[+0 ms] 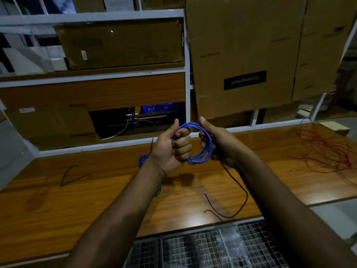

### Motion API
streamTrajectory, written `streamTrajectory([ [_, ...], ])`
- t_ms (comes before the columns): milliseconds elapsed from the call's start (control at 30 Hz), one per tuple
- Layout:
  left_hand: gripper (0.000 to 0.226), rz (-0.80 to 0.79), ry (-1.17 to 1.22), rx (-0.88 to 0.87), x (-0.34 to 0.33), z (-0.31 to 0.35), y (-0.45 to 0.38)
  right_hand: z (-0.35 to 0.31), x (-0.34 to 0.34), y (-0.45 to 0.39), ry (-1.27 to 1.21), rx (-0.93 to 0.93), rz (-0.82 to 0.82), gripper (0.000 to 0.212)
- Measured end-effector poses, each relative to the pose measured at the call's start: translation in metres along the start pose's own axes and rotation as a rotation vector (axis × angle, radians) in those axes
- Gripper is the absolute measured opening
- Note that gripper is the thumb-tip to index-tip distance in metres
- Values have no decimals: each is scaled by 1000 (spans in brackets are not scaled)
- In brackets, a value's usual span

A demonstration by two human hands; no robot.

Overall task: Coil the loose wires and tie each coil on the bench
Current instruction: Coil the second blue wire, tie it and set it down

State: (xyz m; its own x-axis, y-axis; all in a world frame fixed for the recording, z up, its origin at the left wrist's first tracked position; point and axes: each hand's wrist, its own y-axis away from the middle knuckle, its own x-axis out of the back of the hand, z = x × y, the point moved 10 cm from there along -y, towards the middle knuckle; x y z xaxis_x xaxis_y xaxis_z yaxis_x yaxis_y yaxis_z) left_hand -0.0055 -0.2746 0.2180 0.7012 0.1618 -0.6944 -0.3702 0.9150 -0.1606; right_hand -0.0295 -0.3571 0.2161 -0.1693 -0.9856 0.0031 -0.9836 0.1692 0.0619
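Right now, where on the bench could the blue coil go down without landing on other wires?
The bench is bare at the near left, below the bent dark wire. The far right is crowded with tangled red wire. A dark wire trails below the right hand.

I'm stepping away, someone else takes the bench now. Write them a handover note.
Left hand: grips the blue coil on its left side, held above the bench.
Right hand: holds the coil's right side, with a dark tie wire trailing down from it to the bench.
Done: blue wire is coiled; whether it is tied cannot be seen.
Left: tie the blue coil, then coil and tie the loose red wire at the right. A spare bent tie lies at the left. Another blue coil lies behind the left wrist.
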Motion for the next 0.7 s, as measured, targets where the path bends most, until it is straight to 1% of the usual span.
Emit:
streamTrajectory([
  [133, 48, 76, -8, -63, 7, 17, 6, 22, 6, 9, -335, -6, -297, 34],
  [167, 47, 107, -15, -90, 10, 23, 8, 31, 10, 13, -326, -2, -341, 33],
  [200, 46, 135, -16, -126, 13, 29, 10, 44, 15, 17, -270, 1, -359, 37],
  [267, 46, 170, 9, -209, 19, 46, 14, 75, 24, 27, -185, -15, -357, 46],
  [333, 48, 195, 36, -279, 25, 66, 20, 102, 32, 34, -210, -39, -303, 50],
  [367, 49, 209, 35, -305, 29, 74, 23, 112, 37, 35, -242, -54, -234, 51],
  [400, 50, 220, 25, -325, 30, 81, 25, 119, 42, 36, -282, -66, -135, 47],
  [467, 50, 224, 3, -349, 30, 87, 26, 126, 48, 36, -340, -69, 78, 30],
  [500, 49, 221, -4, -355, 28, 88, 25, 125, 47, 38, -328, -52, 176, 21],
  [533, 49, 219, -13, -360, 27, 88, 23, 121, 45, 41, -274, -22, 265, 14],
  [600, 49, 216, -28, -361, 24, 88, 18, 106, 38, 50, -14, 66, 418, 11],
  [633, 49, 213, -36, -360, 22, 87, 16, 94, 29, 55, 189, 99, 440, 10],
  [667, 49, 213, -47, -359, 21, 87, 14, 84, 15, 57, 418, 98, 403, 8],
  [700, 49, 216, -61, -358, 20, 86, 13, 78, -3, 57, 641, 68, 309, 7],
])
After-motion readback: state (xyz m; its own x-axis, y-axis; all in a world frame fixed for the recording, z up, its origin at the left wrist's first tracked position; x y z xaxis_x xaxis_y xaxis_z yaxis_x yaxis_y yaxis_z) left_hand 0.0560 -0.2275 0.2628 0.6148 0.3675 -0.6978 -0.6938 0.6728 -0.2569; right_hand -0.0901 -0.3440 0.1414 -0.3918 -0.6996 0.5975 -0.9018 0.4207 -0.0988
